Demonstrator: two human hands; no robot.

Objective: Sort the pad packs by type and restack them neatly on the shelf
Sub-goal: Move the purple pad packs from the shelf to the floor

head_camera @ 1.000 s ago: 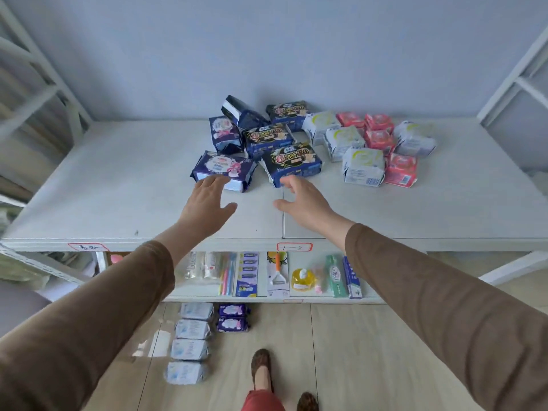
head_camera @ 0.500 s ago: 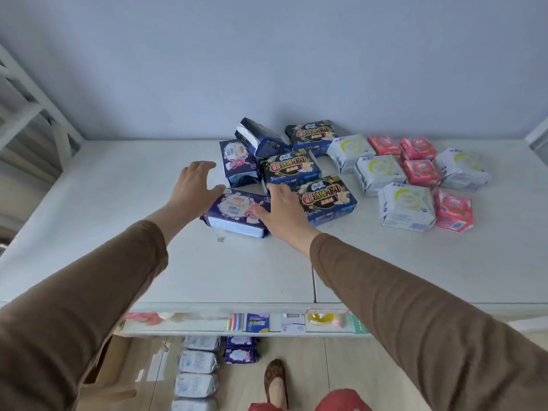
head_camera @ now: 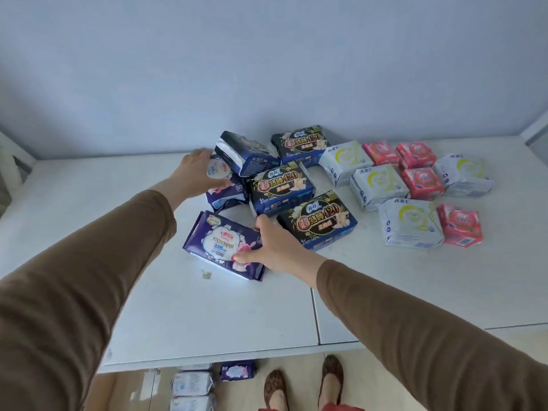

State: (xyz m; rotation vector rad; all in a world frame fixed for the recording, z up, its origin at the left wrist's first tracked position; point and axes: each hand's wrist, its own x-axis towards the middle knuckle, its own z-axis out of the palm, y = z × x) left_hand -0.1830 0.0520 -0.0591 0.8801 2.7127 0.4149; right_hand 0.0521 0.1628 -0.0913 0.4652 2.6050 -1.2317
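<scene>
Head view of a white shelf (head_camera: 118, 292) bearing mixed pad packs. The left hand (head_camera: 197, 173) grips a purple pack (head_camera: 225, 188) that stands tilted against the dark packs beyond it, the fingers curled over its upper edge and the thumb below. The right hand (head_camera: 274, 247) holds the right end of a second purple pack (head_camera: 222, 244), which lies flat on the shelf just left of that hand, thumb on its printed face and fingers at its far edge. Directly beyond the right hand lie three dark blue packs (head_camera: 317, 221) marked 420; a fourth dark pack (head_camera: 246, 152) stands tipped just right of the left hand. Farther right of both hands sit four white packs (head_camera: 412, 222) and five red packs (head_camera: 458, 225), intermixed. Both sleeves are brown.
</scene>
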